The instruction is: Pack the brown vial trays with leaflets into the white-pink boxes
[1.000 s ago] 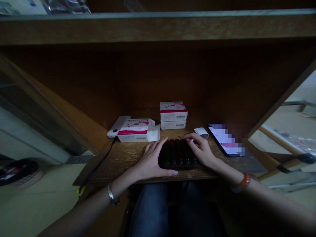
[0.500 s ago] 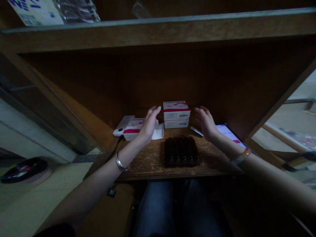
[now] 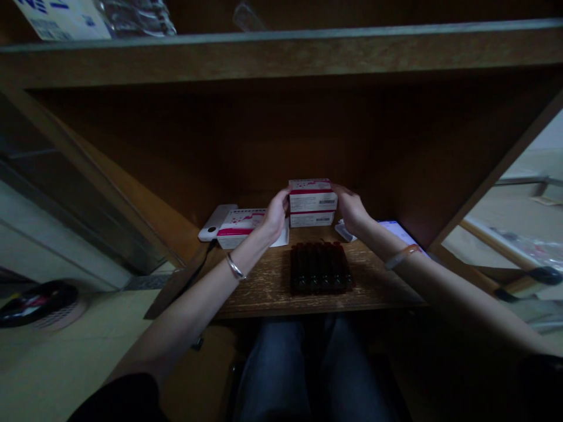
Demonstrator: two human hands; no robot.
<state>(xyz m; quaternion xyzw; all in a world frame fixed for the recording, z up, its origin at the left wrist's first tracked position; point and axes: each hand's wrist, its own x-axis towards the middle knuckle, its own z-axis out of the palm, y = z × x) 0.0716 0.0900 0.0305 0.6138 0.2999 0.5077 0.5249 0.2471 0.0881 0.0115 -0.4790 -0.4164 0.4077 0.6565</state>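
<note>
Two white-and-pink medicine boxes are stacked at the back of the desk, an upper box on a lower box. My left hand is closed against the left side of the upper box. From the right, my right hand presses on its other side, with the fingertips partly hidden behind it. In front of the stack lies a tray of dark brown vials, apart from both hands. Another medicine box rests left of my left hand, with a white flap or paper at its right end.
A white device with a black cable sits at the desk's left. A lit phone and a crumpled white piece lie to the right. Overhead runs a shelf edge; a waste basket stands on the floor at left.
Both hands have moved inward from beside the stack and closed on the sides of the upper medicine box. The vials have stayed in place; the view has shifted slightly.
</note>
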